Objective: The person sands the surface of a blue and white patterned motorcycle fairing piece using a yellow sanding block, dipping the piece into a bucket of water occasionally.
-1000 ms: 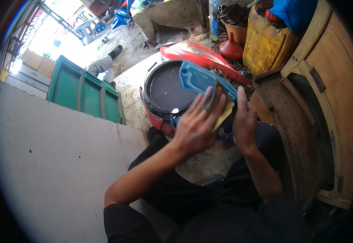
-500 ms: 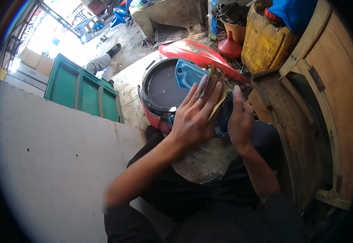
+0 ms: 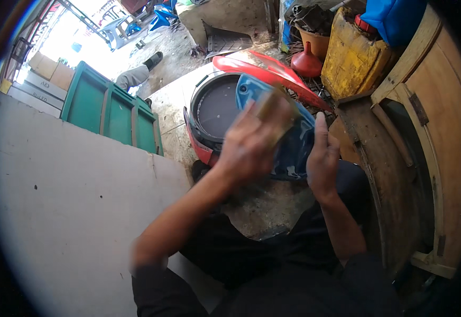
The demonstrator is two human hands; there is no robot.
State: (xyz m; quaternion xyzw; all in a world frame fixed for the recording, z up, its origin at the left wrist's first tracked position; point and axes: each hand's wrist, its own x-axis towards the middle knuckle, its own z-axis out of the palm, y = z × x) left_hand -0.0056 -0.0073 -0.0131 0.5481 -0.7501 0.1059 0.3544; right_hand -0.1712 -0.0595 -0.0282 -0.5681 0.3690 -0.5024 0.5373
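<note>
A glossy blue plastic panel [image 3: 294, 153], seemingly a vehicle body part, is tilted over the right side of a round black basin [image 3: 192, 113]. My right hand [image 3: 323, 161] holds the panel's right edge, thumb pointing up along it. Over the panel's upper part, my left hand [image 3: 247, 148] holds a folded yellow-brown sheet [image 3: 279, 110] that looks like sandpaper. That hand and the sheet are smeared by motion. Dark liquid [image 3: 214, 110] fills the basin.
Red curved panels [image 3: 273, 71] lie behind the basin. At the right stand a red funnel [image 3: 305, 64], a dirty yellow jerrycan [image 3: 349, 55] and a wooden frame [image 3: 426, 100]. A white low wall [image 3: 82, 195] and green panel [image 3: 90, 103] flank the left. Beyond, someone's leg [image 3: 134, 78] shows.
My left hand has pulled slightly back toward me with the sheet, uncovering more of the blue panel's lower part. My right hand stays at the panel's edge. The whole view has shifted a little.
</note>
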